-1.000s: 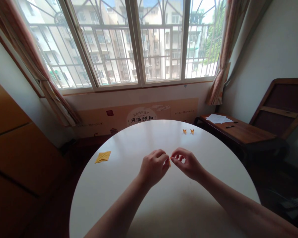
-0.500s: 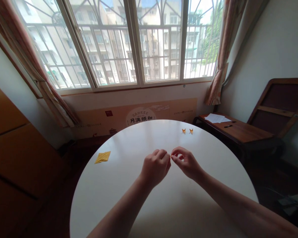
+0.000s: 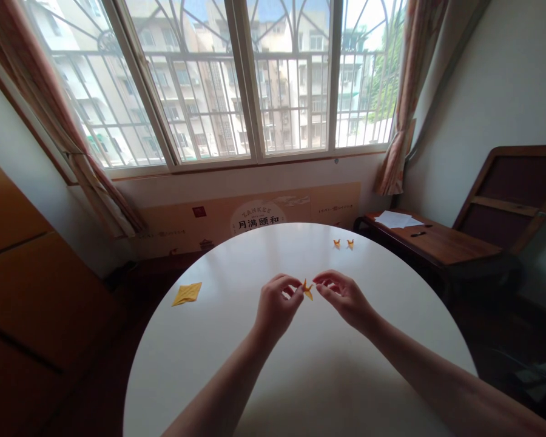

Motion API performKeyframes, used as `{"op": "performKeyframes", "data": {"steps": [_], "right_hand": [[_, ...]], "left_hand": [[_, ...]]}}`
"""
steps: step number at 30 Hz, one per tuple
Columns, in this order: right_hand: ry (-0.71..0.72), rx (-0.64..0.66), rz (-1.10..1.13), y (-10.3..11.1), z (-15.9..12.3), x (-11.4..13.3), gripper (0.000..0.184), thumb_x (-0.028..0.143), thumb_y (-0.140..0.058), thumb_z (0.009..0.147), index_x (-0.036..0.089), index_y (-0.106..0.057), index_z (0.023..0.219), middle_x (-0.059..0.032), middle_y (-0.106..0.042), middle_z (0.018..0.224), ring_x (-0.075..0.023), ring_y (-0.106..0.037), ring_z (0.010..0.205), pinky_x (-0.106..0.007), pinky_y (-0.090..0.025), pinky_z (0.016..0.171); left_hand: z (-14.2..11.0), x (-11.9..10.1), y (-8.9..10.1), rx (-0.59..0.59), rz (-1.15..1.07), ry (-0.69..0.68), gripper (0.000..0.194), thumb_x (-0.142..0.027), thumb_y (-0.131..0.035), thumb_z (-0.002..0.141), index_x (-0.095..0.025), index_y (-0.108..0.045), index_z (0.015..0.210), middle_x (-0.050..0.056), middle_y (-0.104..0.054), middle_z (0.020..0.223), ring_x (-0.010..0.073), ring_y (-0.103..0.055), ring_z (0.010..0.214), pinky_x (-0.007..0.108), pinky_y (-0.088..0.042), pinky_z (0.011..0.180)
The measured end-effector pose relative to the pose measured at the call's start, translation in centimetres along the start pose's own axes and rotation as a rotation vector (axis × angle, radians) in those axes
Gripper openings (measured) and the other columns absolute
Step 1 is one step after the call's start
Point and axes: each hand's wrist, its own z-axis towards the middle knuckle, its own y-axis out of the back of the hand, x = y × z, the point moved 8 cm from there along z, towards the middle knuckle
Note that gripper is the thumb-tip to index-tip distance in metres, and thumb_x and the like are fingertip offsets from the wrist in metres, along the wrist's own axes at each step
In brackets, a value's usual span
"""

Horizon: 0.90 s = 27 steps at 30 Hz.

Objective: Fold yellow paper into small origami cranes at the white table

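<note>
A small orange-yellow folded paper crane [image 3: 308,291] is pinched between the thumb and forefinger of my left hand [image 3: 278,303], above the middle of the table. Its pointed tips stick up and down from the grip. Just right of it, my right hand [image 3: 343,297] has curled fingers, with a slight gap between thumb and forefinger and nothing visible in them. Two similar paper cranes [image 3: 337,243] stand side by side near the table's far edge. Toward the left edge lies a stack of yellow paper squares [image 3: 187,294].
The round white table [image 3: 346,388] fills the foreground. To the right, a low wooden table [image 3: 464,246] bears white papers [image 3: 395,219] and a small dark object. Behind stand a printed cardboard panel [image 3: 218,218] and a barred window [image 3: 291,85]. A wooden cabinet [image 3: 18,279] is at left.
My hands have turned and parted slightly, so the paper crane, hidden before, now shows in my left fingers. The right fingertips have come off it. The view has tilted a little.
</note>
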Motion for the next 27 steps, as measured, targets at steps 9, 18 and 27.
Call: {"op": "performKeyframes", "data": {"steps": [9,18,27], "right_hand": [[-0.135,0.087,0.256,-1.4,-0.2,-1.4,0.033,0.044,-0.073,0.08,0.017,-0.068,0.098,-0.0045,-0.066,0.082,-0.0165,-0.059,0.073,-0.028,-0.05,0.061],[-0.233,0.028,0.415,-1.8,-0.3,-1.7,0.031,0.044,-0.08,0.073,0.017,-0.07,0.085,-0.0011,-0.064,0.069,-0.0127,-0.057,0.059,-0.025,-0.049,0.05],[-0.219,0.001,0.366,-1.5,-0.3,-1.5,0.032,0.047,-0.078,0.074,0.017,-0.07,0.081,-0.0002,-0.06,0.063,-0.0133,-0.054,0.057,-0.026,-0.048,0.049]], "left_hand": [[0.0,3.1,-1.0,-0.049,-0.522,0.355,0.029,-0.039,-0.073,0.07,-0.011,-0.07,0.079,0.001,-0.059,0.058,0.0102,-0.051,0.052,0.018,-0.044,0.042],[-0.6,3.0,-1.9,-0.029,-0.578,0.392,0.032,-0.041,-0.076,0.067,-0.012,-0.07,0.076,0.0,-0.057,0.055,0.0098,-0.05,0.051,0.018,-0.042,0.042],[-0.6,3.1,-2.1,0.006,-0.547,0.369,0.032,-0.041,-0.076,0.068,-0.012,-0.07,0.077,0.001,-0.058,0.056,0.0104,-0.051,0.051,0.019,-0.043,0.042]]}}
